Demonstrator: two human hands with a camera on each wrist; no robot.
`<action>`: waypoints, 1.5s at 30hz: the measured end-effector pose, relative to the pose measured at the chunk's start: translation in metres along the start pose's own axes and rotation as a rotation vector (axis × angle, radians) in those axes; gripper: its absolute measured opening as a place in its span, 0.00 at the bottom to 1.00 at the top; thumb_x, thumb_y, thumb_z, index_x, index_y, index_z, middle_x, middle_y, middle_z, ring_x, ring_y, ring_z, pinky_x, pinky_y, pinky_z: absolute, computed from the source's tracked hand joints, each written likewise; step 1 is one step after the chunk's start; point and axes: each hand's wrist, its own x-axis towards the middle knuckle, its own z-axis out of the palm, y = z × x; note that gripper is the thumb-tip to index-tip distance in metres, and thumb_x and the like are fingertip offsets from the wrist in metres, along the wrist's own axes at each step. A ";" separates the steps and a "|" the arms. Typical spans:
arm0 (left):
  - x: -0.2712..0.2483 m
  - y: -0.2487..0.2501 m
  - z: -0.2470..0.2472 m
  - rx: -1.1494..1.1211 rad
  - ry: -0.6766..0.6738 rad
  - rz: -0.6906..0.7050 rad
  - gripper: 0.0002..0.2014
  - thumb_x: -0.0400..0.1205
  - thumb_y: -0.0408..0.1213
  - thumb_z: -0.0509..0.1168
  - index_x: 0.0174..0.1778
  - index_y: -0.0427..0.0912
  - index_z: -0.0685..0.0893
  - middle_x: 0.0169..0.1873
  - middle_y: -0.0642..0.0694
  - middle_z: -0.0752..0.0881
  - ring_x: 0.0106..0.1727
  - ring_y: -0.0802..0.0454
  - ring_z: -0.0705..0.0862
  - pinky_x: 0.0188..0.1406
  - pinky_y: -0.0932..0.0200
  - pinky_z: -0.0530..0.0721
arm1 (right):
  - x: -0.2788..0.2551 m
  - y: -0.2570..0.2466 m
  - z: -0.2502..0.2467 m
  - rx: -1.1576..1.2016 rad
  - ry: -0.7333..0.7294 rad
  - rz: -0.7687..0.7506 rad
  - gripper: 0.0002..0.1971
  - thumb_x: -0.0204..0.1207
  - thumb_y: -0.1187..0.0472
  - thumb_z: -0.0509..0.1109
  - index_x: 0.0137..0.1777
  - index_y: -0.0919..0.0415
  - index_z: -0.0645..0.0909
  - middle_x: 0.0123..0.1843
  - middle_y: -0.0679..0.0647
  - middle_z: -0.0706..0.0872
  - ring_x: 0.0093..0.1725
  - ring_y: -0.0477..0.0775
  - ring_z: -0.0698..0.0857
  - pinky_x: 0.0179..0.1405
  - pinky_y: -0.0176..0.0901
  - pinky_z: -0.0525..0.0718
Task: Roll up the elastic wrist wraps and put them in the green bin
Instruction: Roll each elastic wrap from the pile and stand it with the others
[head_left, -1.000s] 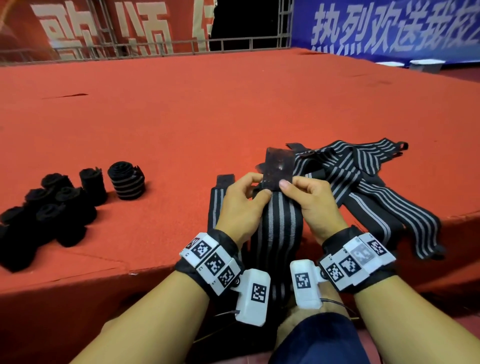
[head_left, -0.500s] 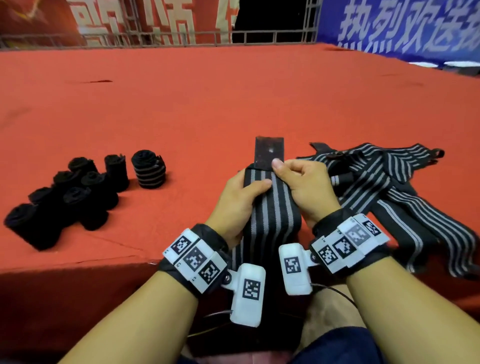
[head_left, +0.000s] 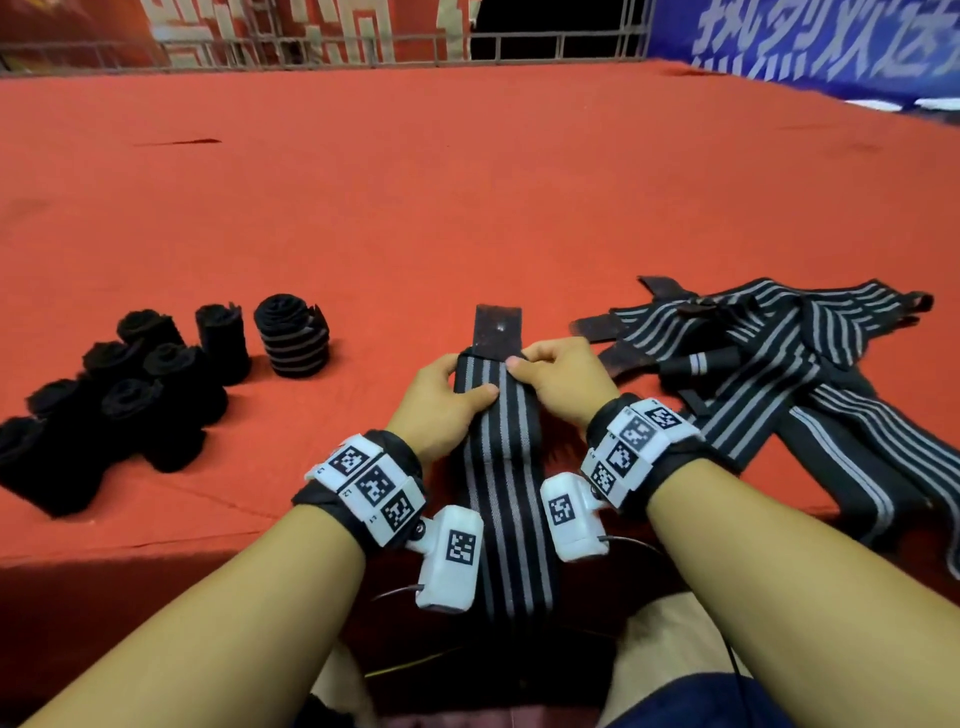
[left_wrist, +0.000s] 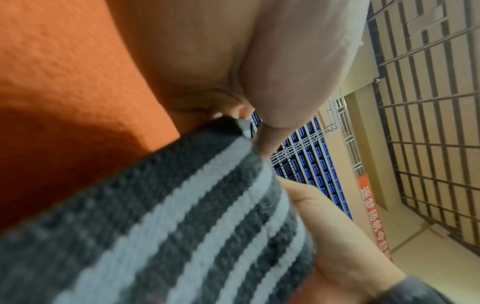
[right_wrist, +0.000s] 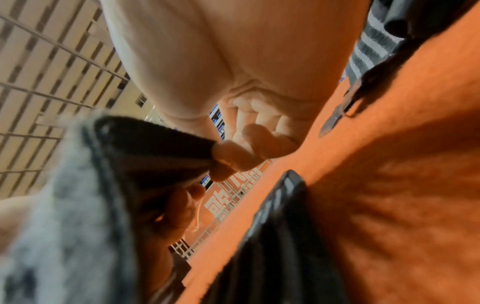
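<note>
A black wrist wrap (head_left: 501, 467) with grey stripes lies lengthwise on the red carpeted platform (head_left: 467, 197) and hangs over its front edge. Its dark end tab (head_left: 496, 325) points away from me. My left hand (head_left: 447, 395) pinches the wrap's far end at the left edge, thumb on top. My right hand (head_left: 556, 376) pinches the same end at the right edge. The left wrist view shows the striped wrap (left_wrist: 182, 226) close up under my thumb (left_wrist: 291, 82). In the right wrist view the fingertips (right_wrist: 231, 156) pinch the wrap's dark edge (right_wrist: 155, 144). No green bin is in view.
A heap of unrolled striped wraps (head_left: 779, 364) lies to the right, reaching the platform's edge. Several rolled wraps (head_left: 156, 374) stand in a cluster at the left, one striped roll (head_left: 293, 338) nearest. A metal railing (head_left: 363, 47) and banners close the far side.
Both hands have drawn the wrap toward me and slid up to its far end; the end tab now lies flat on the carpet instead of standing up between the fingers.
</note>
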 end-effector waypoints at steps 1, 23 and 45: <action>0.005 -0.002 -0.001 0.010 -0.009 -0.031 0.11 0.83 0.30 0.72 0.60 0.45 0.83 0.51 0.39 0.92 0.53 0.41 0.92 0.61 0.37 0.88 | 0.007 0.005 0.001 -0.031 0.017 0.022 0.13 0.79 0.58 0.76 0.33 0.60 0.87 0.37 0.58 0.92 0.38 0.54 0.88 0.49 0.59 0.89; 0.090 -0.032 -0.014 0.303 0.067 -0.156 0.05 0.80 0.38 0.77 0.51 0.48 0.91 0.29 0.45 0.87 0.21 0.54 0.79 0.28 0.59 0.81 | 0.066 0.029 0.003 -0.164 -0.015 0.265 0.13 0.69 0.54 0.83 0.34 0.57 0.82 0.25 0.53 0.84 0.29 0.55 0.82 0.40 0.54 0.84; 0.080 -0.028 -0.030 -0.119 0.058 -0.054 0.07 0.85 0.39 0.71 0.42 0.44 0.82 0.30 0.50 0.80 0.20 0.60 0.71 0.15 0.67 0.67 | 0.068 -0.013 0.002 0.021 -0.234 0.206 0.07 0.82 0.62 0.75 0.42 0.61 0.87 0.36 0.56 0.89 0.27 0.48 0.83 0.22 0.32 0.78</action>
